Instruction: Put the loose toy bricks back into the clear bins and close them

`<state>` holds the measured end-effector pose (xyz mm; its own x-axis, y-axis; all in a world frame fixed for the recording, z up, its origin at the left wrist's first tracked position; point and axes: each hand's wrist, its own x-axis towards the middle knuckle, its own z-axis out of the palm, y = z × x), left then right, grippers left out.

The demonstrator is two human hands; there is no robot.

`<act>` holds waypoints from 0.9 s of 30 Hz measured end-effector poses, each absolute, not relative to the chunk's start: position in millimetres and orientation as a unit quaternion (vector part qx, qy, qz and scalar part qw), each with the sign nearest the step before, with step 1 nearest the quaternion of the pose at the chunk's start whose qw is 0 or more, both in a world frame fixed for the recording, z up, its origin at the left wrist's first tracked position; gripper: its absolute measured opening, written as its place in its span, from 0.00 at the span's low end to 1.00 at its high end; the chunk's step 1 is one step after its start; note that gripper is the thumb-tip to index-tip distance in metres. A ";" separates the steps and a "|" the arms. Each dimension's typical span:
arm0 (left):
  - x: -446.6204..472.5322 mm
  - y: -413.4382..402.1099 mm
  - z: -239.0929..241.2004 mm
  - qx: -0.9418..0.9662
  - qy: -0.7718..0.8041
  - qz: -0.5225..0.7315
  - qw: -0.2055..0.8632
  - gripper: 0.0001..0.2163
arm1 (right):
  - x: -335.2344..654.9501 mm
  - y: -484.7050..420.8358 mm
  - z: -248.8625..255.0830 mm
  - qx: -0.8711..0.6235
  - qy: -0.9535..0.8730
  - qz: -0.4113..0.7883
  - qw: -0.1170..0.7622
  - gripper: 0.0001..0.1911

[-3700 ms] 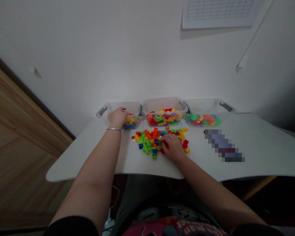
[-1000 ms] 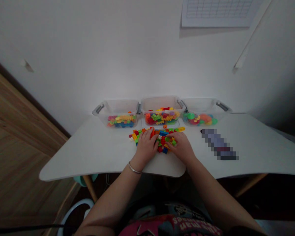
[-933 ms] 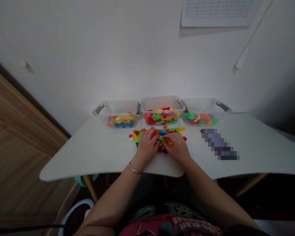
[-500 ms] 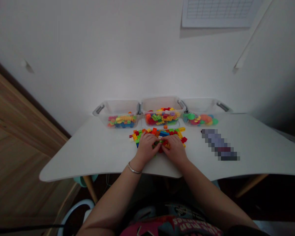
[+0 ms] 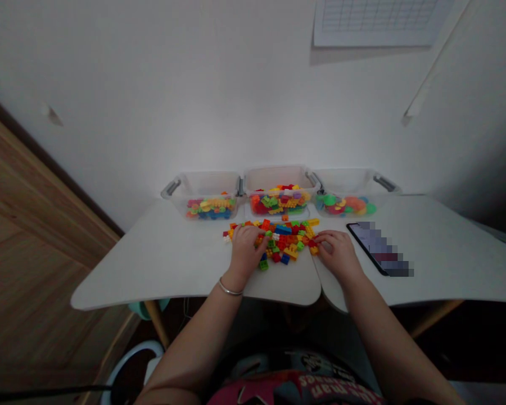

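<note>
Colourful toy building bricks [image 5: 283, 243] lie in a loose pile on the white table. My left hand [image 5: 247, 250], with a bracelet at the wrist, is over the left part of the pile, hiding some bricks. Its thumb and forefinger close around a small green brick [image 5: 269, 233]. At the right edge of the pile, my right hand [image 5: 338, 252] has its thumb and fingertips together at a red brick [image 5: 312, 243]. Near the front of the pile are a blue brick [image 5: 285, 259] and a green brick [image 5: 263, 265].
Behind the pile stand a left clear bin [image 5: 206, 185], a middle clear bin [image 5: 278, 177] and a right clear bin [image 5: 346, 180], all holding coloured pieces. A phone [image 5: 373, 247], partly blurred, lies right of my right hand. The white table [image 5: 152, 270] has a seam near its middle.
My hands have come apart from the middle of the pile. The right hand has moved right to the pile's edge, uncovering bricks; the left has shifted only slightly.
</note>
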<state>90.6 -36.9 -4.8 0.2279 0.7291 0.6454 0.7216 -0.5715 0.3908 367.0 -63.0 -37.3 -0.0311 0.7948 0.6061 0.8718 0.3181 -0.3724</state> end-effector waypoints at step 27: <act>2.7 92.2 101.9 0.514 0.675 0.529 0.013 0.07 | 368.3 -58.0 -56.6 -0.618 -0.689 -0.047 0.376 0.12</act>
